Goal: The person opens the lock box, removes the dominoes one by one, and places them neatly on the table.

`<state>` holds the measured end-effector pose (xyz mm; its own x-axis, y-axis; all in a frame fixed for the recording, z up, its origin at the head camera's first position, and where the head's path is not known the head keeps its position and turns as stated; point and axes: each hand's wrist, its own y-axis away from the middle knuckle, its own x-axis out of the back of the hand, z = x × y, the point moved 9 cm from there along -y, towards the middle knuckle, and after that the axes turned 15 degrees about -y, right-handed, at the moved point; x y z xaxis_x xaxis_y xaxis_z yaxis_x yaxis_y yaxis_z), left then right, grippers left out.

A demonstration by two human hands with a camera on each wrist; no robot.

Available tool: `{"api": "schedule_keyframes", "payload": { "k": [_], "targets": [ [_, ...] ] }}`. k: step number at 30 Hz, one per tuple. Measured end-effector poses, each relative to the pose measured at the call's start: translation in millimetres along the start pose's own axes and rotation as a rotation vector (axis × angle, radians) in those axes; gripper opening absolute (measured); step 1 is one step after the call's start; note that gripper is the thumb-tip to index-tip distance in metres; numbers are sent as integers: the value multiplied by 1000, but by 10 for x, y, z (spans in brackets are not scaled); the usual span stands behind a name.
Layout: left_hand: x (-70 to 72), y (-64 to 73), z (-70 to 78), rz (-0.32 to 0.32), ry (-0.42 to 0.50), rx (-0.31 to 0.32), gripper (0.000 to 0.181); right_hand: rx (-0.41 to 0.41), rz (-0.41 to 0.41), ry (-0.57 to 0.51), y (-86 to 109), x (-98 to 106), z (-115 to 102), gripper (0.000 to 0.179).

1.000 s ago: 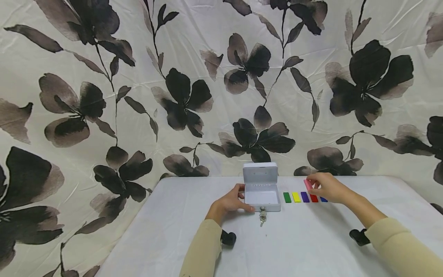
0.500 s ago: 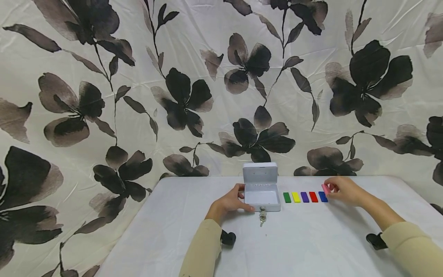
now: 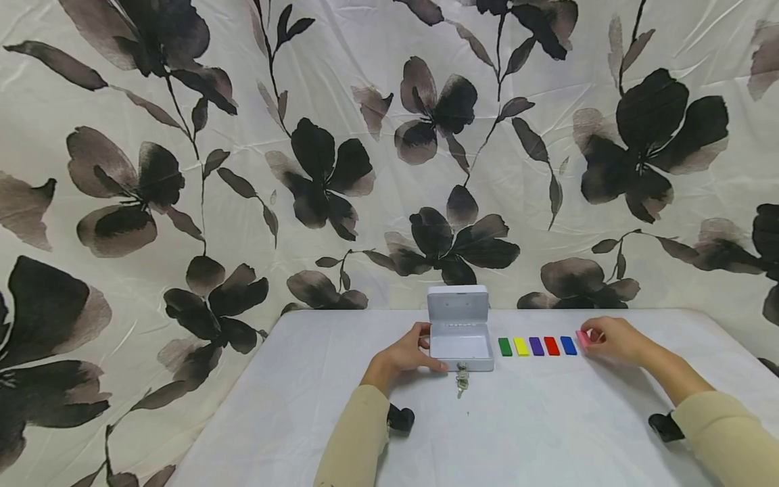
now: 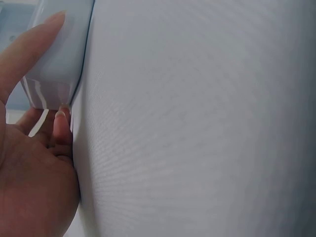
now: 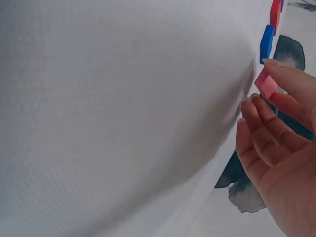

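Note:
A white metal cash box (image 3: 460, 346) stands with its lid (image 3: 458, 306) raised and its inside bare. My left hand (image 3: 406, 353) holds it by the left side, thumb along the front wall and fingers round the side; the left wrist view shows the thumb (image 4: 37, 44) lying on the box wall. Keys (image 3: 462, 384) hang from the front lock. Between thumb and index finger, my right hand (image 3: 615, 339) pinches a pink block (image 5: 267, 84), tilted close over the table at the right end of a row. The blue block (image 3: 569, 345) lies just left of it.
Leftward from the blue block, the row goes on with a red block (image 3: 551, 346), a purple block (image 3: 536, 346), a yellow block (image 3: 521, 347) and a green block (image 3: 505, 347) beside the box. A floral cloth (image 3: 341, 67) hangs behind the white table (image 3: 517, 433).
My right hand has carried the pink block rightward past the red and blue blocks and lowered it to the row's right end. The left hand and box have stayed put.

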<state>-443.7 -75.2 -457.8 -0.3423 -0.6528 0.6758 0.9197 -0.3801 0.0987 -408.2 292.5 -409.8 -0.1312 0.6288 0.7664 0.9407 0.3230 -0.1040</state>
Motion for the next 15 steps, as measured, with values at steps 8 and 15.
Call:
{"api": "schedule_keyframes", "payload": {
  "k": [8,15],
  "targets": [
    [-18,-35,-11,-13,-3,6,95,-38,-19,-20,26,-35,99,33],
    [-24,-28,-2,-13,-9,1,95,-100,-55,-41,21,-45,148,36]
  ]
}}
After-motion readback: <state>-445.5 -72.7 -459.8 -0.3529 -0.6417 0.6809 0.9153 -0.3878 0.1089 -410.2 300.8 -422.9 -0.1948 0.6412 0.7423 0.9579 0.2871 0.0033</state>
